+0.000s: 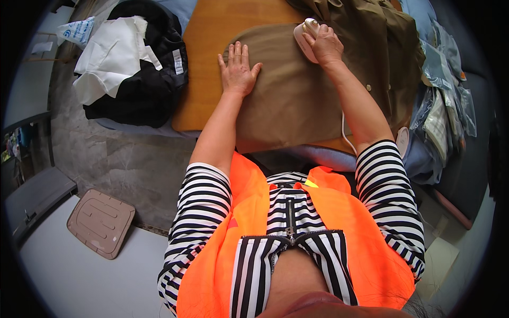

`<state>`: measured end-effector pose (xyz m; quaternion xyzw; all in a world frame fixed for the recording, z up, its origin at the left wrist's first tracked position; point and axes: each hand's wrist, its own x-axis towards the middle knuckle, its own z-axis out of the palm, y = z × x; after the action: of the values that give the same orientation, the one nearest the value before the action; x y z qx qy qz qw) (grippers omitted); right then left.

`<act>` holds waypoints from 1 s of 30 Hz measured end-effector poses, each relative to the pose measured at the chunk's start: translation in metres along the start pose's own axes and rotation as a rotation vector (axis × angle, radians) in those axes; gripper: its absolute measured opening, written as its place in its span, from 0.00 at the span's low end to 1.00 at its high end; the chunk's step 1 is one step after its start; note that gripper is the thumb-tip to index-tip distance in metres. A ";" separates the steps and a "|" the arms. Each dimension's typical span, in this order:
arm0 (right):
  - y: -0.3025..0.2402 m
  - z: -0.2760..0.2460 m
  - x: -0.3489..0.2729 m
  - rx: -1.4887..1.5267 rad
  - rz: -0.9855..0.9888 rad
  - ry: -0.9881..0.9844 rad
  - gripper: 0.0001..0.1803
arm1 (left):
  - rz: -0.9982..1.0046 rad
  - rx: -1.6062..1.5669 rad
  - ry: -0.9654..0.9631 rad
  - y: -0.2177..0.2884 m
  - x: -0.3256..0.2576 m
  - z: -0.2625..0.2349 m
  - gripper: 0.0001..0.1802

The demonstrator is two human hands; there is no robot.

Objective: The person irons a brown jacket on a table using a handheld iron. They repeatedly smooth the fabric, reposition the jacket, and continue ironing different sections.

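A brown garment lies spread over the wooden table, its rounded edge toward the left. My left hand rests flat near that edge with the fingers spread, holding nothing. Farther right, my right hand is wrapped round a small white and pink iron, whose base sits on the brown cloth. From near my right forearm a white cord runs down over the table's near edge. More of the garment, with buttons, is bunched to the right of my right forearm.
Black cloth and white fabric are heaped left of the wooden tabletop. Clothes in clear plastic bags hang at the right edge. A brown plastic lid lies at the lower left, near a grey tiled floor.
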<state>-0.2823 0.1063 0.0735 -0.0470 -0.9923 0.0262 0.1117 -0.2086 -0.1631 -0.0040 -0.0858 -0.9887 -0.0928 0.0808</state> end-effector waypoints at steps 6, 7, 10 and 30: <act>0.020 -0.004 -0.012 -0.019 0.076 -0.029 0.37 | -0.013 -0.024 0.001 -0.003 -0.005 -0.001 0.43; 0.024 -0.006 -0.015 -0.018 0.080 -0.029 0.37 | -0.016 -0.023 -0.005 -0.005 -0.007 -0.002 0.43; 0.031 -0.010 -0.027 -0.012 0.094 -0.023 0.36 | -0.027 -0.026 -0.020 -0.007 -0.016 -0.004 0.43; -0.062 -0.039 -0.163 0.297 -0.263 0.123 0.24 | -0.141 0.092 -0.008 -0.021 -0.118 -0.018 0.43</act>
<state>-0.1207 0.0299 0.0791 0.0987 -0.9663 0.1546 0.1804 -0.0947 -0.2053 -0.0113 -0.0125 -0.9958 -0.0524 0.0739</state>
